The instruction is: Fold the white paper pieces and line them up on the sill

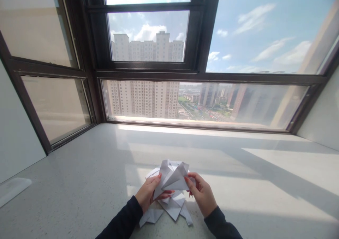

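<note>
Between my two hands is a piece of folded white paper [176, 179] with several angled flaps, held up over the sill. My left hand [151, 192] grips its left side, thumb on the front and fingers behind. At the right edge, my right hand [200, 192] pinches it between thumb and fingers. Below and behind it lies a loose pile of other folded white paper pieces [173, 208], partly hidden by the held one and by my hands. Both forearms wear dark sleeves.
A pale speckled window sill [87, 182] stretches around the pile, crossed by sunlight and shadow. A white flat object [14, 189] lies at the far left edge. Dark window frames [201, 77] rise at the back, with tall buildings outside.
</note>
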`<state>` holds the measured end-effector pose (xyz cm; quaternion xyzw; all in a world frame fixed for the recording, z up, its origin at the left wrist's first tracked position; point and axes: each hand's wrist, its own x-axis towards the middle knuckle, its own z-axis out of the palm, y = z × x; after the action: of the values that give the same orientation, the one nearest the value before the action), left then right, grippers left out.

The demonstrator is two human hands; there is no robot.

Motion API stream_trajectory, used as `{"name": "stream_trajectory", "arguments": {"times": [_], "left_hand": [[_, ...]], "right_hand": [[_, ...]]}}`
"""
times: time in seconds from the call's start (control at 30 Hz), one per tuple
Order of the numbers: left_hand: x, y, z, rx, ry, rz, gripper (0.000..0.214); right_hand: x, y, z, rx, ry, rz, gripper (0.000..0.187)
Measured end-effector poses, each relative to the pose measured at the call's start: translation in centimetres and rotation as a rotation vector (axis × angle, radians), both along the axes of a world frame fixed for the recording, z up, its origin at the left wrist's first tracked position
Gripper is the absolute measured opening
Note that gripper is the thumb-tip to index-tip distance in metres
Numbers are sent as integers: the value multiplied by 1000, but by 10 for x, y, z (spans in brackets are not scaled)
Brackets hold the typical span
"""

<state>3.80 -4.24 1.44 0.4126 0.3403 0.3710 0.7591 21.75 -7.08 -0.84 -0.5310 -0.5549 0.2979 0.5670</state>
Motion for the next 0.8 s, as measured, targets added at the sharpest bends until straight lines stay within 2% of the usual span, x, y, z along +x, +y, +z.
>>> {"name": "stream_trajectory", "arguments": {"times": [0.2,0.33,0.47,0.8], "left_hand": [[1,-3,0,4,-11,-36,35],[1,-4,1,56,3,-120,36],[1,-4,-3,130,43,-229,38],[2,-2,-10,133,-10,-287,38]], "right_hand": [[-7,-8,7,103,-268,-28,31],[-13,-13,13,135,-374,-10,27],[-13,-13,14,159,-398,15,25],[-12,-11,11,168,-429,10,25]]}}
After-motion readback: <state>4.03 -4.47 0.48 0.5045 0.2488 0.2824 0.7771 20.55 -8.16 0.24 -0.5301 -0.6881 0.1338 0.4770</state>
